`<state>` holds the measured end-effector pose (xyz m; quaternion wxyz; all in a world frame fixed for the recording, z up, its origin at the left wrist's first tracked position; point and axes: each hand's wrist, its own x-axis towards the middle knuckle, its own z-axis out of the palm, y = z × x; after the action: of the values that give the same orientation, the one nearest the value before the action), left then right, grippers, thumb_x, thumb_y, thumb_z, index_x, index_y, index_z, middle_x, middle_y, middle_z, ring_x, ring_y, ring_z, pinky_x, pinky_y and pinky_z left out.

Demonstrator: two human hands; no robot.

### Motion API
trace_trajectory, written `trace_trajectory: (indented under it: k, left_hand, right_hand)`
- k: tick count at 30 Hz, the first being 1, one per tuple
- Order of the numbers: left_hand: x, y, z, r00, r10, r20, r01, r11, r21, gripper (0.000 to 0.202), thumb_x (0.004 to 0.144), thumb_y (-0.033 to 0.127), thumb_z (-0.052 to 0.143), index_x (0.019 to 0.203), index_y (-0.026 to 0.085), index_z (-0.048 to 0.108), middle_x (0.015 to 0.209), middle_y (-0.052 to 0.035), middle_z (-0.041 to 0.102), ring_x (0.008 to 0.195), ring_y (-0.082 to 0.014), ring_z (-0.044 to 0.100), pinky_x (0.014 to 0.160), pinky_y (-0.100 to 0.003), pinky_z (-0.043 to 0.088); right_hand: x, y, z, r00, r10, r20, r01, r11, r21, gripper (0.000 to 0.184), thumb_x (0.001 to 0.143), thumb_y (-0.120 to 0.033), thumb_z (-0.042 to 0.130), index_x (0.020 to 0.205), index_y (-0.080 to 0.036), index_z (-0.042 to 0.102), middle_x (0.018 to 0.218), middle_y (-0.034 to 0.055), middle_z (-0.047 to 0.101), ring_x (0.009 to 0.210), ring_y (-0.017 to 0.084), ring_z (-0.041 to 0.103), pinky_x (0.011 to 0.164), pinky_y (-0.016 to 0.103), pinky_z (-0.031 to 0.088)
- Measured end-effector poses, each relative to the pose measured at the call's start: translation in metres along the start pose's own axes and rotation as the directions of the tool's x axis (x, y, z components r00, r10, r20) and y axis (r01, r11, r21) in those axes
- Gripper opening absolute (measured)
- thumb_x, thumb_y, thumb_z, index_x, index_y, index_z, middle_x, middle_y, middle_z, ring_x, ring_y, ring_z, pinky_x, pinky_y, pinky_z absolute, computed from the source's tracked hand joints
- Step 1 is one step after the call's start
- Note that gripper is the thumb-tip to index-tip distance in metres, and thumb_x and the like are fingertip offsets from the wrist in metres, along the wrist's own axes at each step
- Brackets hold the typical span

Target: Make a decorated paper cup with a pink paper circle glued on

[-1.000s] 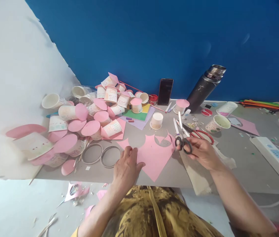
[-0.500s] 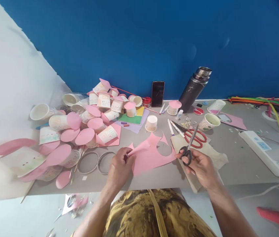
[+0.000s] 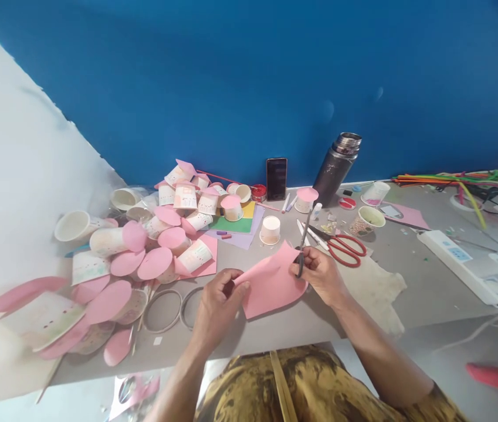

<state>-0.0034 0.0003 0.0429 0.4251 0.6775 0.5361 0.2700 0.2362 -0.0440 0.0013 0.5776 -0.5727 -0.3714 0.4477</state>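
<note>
A sheet of pink paper [image 3: 270, 287] is pinched at its left edge by my left hand [image 3: 222, 302], thumb on top. My right hand [image 3: 321, 272] has its fingers closed round a small pair of scissors [image 3: 302, 249] with dark handles, blades pointing up and away. The right hand and scissors overlap the paper's right side; whether the fingers also grip the paper I cannot tell. Just beyond the sheet stands an upside-down white paper cup [image 3: 270, 230]. Red-handled scissors [image 3: 348, 249] lie to the right, near a beige cloth [image 3: 374, 287].
Many paper cups with pink discs [image 3: 155, 264] crowd the left side. Two grey rings [image 3: 163, 310] lie by my left hand. A phone [image 3: 277, 179] and a dark flask [image 3: 336, 167] stand against the blue wall. On the right lies a white power strip [image 3: 460, 264].
My right hand has moved left with the scissors, from beside the paper to over its right edge. The paper's cut-out edge now looks folded or turned. The camera view has shifted slightly.
</note>
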Motion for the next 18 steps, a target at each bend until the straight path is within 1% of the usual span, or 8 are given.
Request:
trace_trajectory:
  k: [2,4,6,7,9,12,15,18]
  left_hand:
    - [0.000,-0.006,0.002,1.000,-0.014,-0.020,0.012,0.995,-0.095,0.032,0.082,0.043,0.068,0.105,0.020,0.067,0.064,0.0059,0.054,0.059,-0.0141,0.052,0.060,-0.026,0.041]
    - [-0.001,-0.014,0.004,0.994,-0.060,-0.096,0.033,0.964,-0.263,0.043,0.081,0.045,0.072,0.115,0.022,0.060,0.067,0.0060,0.057,0.062,-0.0149,0.056,0.060,-0.026,0.043]
    - [0.000,-0.022,0.005,0.979,-0.130,-0.157,0.049,0.896,-0.441,0.047,0.082,0.050,0.073,0.117,0.022,0.058,0.080,0.0019,0.064,0.073,-0.0165,0.063,0.065,-0.027,0.048]
    - [0.001,-0.026,0.005,0.975,-0.167,-0.145,0.069,0.854,-0.516,0.049,0.082,0.052,0.074,0.117,0.021,0.059,0.088,-0.0012,0.067,0.080,-0.0179,0.066,0.069,-0.028,0.050]
    - [0.005,-0.031,0.006,0.978,-0.210,-0.009,0.157,0.757,-0.634,0.054,0.081,0.056,0.075,0.118,0.019,0.063,0.102,-0.0074,0.071,0.092,-0.0215,0.069,0.077,-0.032,0.054]
    - [0.014,-0.031,0.008,0.951,-0.188,0.246,0.309,0.631,-0.712,0.054,0.078,0.053,0.080,0.115,0.014,0.070,0.099,-0.0113,0.075,0.087,-0.0224,0.071,0.079,-0.033,0.055]
    - [0.024,-0.021,0.012,0.939,-0.088,0.333,0.320,0.581,-0.748,0.049,0.074,0.039,0.086,0.114,0.014,0.073,0.097,-0.0106,0.078,0.080,-0.0196,0.071,0.076,-0.030,0.055]
    - [0.029,-0.011,0.013,0.926,0.015,0.377,0.313,0.528,-0.790,0.063,0.070,0.025,0.089,0.130,0.019,0.067,0.112,-0.0108,0.078,0.088,-0.0237,0.075,0.081,-0.034,0.058]
  right_hand:
    - [0.001,0.001,0.007,0.998,0.016,-0.062,-0.013,0.999,0.037,0.035,0.061,-0.032,0.090,0.079,-0.019,0.063,0.064,-0.0053,0.059,0.059,0.011,0.050,0.054,0.022,0.039]
    - [0.002,0.001,0.011,0.993,0.021,-0.118,-0.012,0.997,0.079,0.037,0.059,-0.033,0.091,0.077,-0.019,0.063,0.064,-0.0052,0.059,0.058,0.010,0.049,0.053,0.022,0.039]
    - [0.003,0.000,0.014,0.987,0.026,-0.156,-0.005,0.991,0.134,0.037,0.057,-0.034,0.091,0.076,-0.019,0.062,0.065,-0.0043,0.061,0.058,0.011,0.050,0.052,0.021,0.039]
    - [0.003,0.000,0.014,0.986,0.032,-0.164,-0.004,0.986,0.167,0.038,0.057,-0.034,0.092,0.074,-0.019,0.062,0.064,-0.0042,0.060,0.057,0.010,0.049,0.051,0.021,0.039]
    - [0.003,-0.002,0.015,0.986,0.048,-0.159,-0.009,0.972,0.234,0.038,0.056,-0.034,0.093,0.073,-0.019,0.061,0.063,-0.0049,0.058,0.055,0.009,0.047,0.049,0.020,0.037]
    - [0.001,-0.001,0.017,0.990,0.059,-0.127,-0.018,0.953,0.301,0.037,0.058,-0.032,0.093,0.073,-0.018,0.063,0.062,-0.0060,0.056,0.053,0.008,0.042,0.047,0.020,0.034]
    - [-0.003,0.002,0.016,0.995,0.068,-0.078,-0.040,0.948,0.317,0.035,0.059,-0.028,0.093,0.077,-0.018,0.066,0.065,-0.0049,0.058,0.055,0.008,0.043,0.048,0.020,0.033]
    - [-0.009,0.005,0.009,0.997,0.069,-0.023,-0.060,0.960,0.275,0.033,0.063,-0.032,0.092,0.080,-0.017,0.067,0.068,-0.0032,0.059,0.059,0.010,0.046,0.052,0.022,0.035]
